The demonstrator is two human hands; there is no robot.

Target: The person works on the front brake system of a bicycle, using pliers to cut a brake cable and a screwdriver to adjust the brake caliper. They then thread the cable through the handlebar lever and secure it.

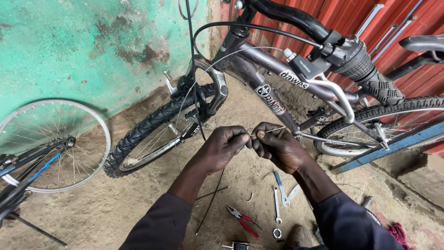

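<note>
Your left hand (225, 146) and right hand (277, 147) meet fingertip to fingertip before the grey bicycle frame (259, 62), both pinched shut on the thin steel cable (273, 130), whose long axis runs rightward past your right thumb, nearer that hand

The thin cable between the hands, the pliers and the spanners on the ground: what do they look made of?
The cable, pinched by the left hand and right hand, looks like bare steel wire: thin, pale, glinting. The pliers seem dark metal with red, probably plastic-coated handles. The spanners look like bright plated steel with a silver sheen.
</note>
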